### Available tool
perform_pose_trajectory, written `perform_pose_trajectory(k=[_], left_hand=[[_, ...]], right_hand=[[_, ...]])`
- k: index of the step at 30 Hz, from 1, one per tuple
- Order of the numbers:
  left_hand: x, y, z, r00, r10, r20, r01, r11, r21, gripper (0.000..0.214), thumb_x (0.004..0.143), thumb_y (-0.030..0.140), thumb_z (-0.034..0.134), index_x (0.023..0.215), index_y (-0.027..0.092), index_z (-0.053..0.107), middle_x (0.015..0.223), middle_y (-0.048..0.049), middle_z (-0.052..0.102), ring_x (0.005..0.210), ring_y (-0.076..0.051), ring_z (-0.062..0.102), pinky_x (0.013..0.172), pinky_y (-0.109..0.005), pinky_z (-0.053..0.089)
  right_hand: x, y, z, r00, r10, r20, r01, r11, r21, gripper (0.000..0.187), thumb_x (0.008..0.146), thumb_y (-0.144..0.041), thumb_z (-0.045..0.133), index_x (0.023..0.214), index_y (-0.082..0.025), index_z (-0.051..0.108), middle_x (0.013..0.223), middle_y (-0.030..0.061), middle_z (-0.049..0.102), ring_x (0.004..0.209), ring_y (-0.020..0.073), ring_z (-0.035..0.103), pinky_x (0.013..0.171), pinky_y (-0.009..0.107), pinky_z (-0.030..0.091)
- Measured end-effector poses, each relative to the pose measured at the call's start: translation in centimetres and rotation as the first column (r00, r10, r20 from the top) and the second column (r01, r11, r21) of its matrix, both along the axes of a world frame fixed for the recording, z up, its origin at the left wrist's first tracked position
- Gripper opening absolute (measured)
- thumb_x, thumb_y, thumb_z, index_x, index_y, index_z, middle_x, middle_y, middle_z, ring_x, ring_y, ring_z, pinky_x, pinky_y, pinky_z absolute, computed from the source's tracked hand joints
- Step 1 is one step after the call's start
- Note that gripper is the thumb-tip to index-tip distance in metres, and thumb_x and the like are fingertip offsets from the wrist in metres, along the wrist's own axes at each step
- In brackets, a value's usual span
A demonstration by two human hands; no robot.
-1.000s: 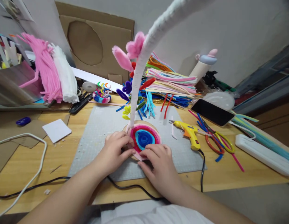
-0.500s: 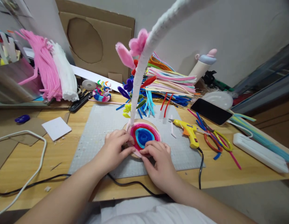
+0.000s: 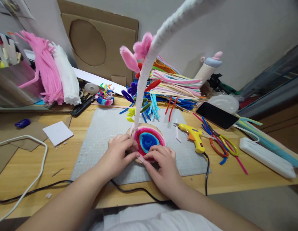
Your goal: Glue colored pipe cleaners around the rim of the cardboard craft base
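A round wood slice [image 3: 151, 125] carries a flat coil of pipe cleaners [image 3: 148, 142], blue in the middle with light blue, red and pink rings around it. At the coil's near edge, my left hand [image 3: 120, 153] pinches a pale pink pipe cleaner [image 3: 140, 158] between thumb and fingers. My right hand [image 3: 164, 165] presses the same strand from the other side, thumb against fingertips. From the slice's left side rises a tall white wrapped stem [image 3: 142, 86], curving right out of view. Fuzzy flowers [image 3: 142, 47] in pink, red, purple and yellow sit along it.
Right of the slice lie a yellow glue gun [image 3: 194, 136], scissors [image 3: 223, 144], a phone [image 3: 217, 115] and a white power strip [image 3: 267, 157]. Bundles of pipe cleaners [image 3: 178, 83] are heaped behind. A black cord [image 3: 139, 189] runs along the front. A grey cutting mat [image 3: 91, 154] lies underneath.
My right thumb has shifted slightly up and left onto the pale pink strand, closer to my left fingertips. Otherwise the hands and the slice stay in place.
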State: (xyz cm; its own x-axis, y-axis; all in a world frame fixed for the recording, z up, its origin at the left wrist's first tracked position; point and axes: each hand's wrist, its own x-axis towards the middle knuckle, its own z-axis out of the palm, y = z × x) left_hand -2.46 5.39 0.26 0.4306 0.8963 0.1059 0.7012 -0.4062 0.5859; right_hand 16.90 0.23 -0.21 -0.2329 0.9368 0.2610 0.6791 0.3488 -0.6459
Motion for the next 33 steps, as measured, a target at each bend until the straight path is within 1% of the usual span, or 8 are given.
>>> perform_pose_trajectory(k=[9,12,16,19,21,24,29,33], left_hand=[[0.0,0.0,0.1,1.000,0.010,-0.019,-0.010,1.000,0.007,0.011,0.083,0.034,0.067,0.085,0.024,0.062,0.090,0.0008,0.061,0.091,-0.020,0.054,0.081,-0.035,0.034],[0.0,-0.1,-0.3,0.994,0.097,-0.042,-0.096,0.995,0.027,0.017,0.080,0.034,0.069,0.090,0.024,0.060,0.093,0.0004,0.060,0.094,-0.022,0.053,0.082,-0.037,0.034],[0.0,-0.4,-0.9,0.964,0.255,-0.069,-0.250,0.965,0.079,0.038,0.075,0.038,0.073,0.103,0.023,0.053,0.100,-0.0021,0.058,0.096,-0.025,0.051,0.080,-0.038,0.035],[0.2,-0.8,-0.7,0.952,0.291,-0.093,-0.279,0.953,0.123,0.038,0.075,0.039,0.072,0.104,0.023,0.053,0.098,-0.0026,0.058,0.095,-0.026,0.052,0.079,-0.039,0.035],[0.5,-1.3,-0.2,0.958,0.262,-0.112,-0.245,0.958,0.147,0.027,0.079,0.036,0.069,0.098,0.023,0.056,0.095,-0.0027,0.059,0.094,-0.026,0.052,0.080,-0.041,0.036],[0.8,-2.8,0.6,0.979,0.139,-0.146,-0.115,0.980,0.165,0.004,0.089,0.025,0.057,0.087,0.023,0.060,0.090,-0.0019,0.062,0.091,-0.023,0.055,0.082,-0.040,0.038],[0.8,-6.0,-0.2,0.980,0.084,-0.182,-0.016,0.938,0.346,0.027,0.090,0.010,0.047,0.114,0.017,0.057,0.111,-0.0086,0.064,0.099,-0.024,0.056,0.087,-0.041,0.043],[0.9,-7.3,-1.5,0.973,0.051,-0.226,0.052,0.902,0.428,0.043,0.090,0.010,0.049,0.132,0.015,0.047,0.127,-0.0101,0.060,0.114,-0.026,0.053,0.096,-0.042,0.043]], right_hand=[[-0.9,0.4,-0.3,0.997,-0.072,0.006,0.072,0.997,-0.014,0.012,0.082,-0.014,0.062,0.073,-0.022,0.060,0.090,-0.0007,0.062,0.091,0.0199,0.055,0.085,0.041,0.028],[-0.9,0.4,-0.3,0.997,-0.071,-0.003,0.071,0.997,-0.017,0.012,0.081,-0.013,0.062,0.074,-0.023,0.060,0.090,-0.0009,0.062,0.091,0.0198,0.055,0.085,0.040,0.027],[-0.9,0.4,-0.3,0.998,-0.068,-0.004,0.068,0.998,-0.010,0.012,0.081,-0.013,0.063,0.074,-0.022,0.060,0.091,-0.0011,0.061,0.091,0.0193,0.054,0.084,0.040,0.028],[-0.9,0.3,-0.3,0.998,-0.070,0.003,0.070,0.998,0.002,0.012,0.081,-0.013,0.063,0.074,-0.022,0.061,0.091,-0.0009,0.061,0.091,0.0197,0.054,0.084,0.039,0.028],[-0.9,0.3,-0.2,0.998,-0.070,0.004,0.070,0.998,0.008,0.012,0.081,-0.013,0.063,0.075,-0.022,0.061,0.091,-0.0007,0.061,0.091,0.0199,0.054,0.084,0.039,0.029],[-0.9,0.3,-0.1,0.998,-0.066,0.009,0.066,0.998,0.016,0.011,0.082,-0.013,0.062,0.075,-0.022,0.061,0.090,-0.0005,0.061,0.091,0.0196,0.054,0.084,0.039,0.030],[-0.8,0.2,-0.1,0.998,-0.056,-0.003,0.056,0.998,0.018,0.011,0.082,-0.013,0.062,0.076,-0.022,0.060,0.091,-0.0002,0.061,0.092,0.0199,0.054,0.086,0.041,0.029],[-0.8,0.3,-0.2,0.998,-0.058,-0.007,0.058,0.998,0.013,0.012,0.082,-0.013,0.062,0.075,-0.022,0.060,0.091,-0.0010,0.060,0.092,0.0191,0.053,0.087,0.040,0.028]])
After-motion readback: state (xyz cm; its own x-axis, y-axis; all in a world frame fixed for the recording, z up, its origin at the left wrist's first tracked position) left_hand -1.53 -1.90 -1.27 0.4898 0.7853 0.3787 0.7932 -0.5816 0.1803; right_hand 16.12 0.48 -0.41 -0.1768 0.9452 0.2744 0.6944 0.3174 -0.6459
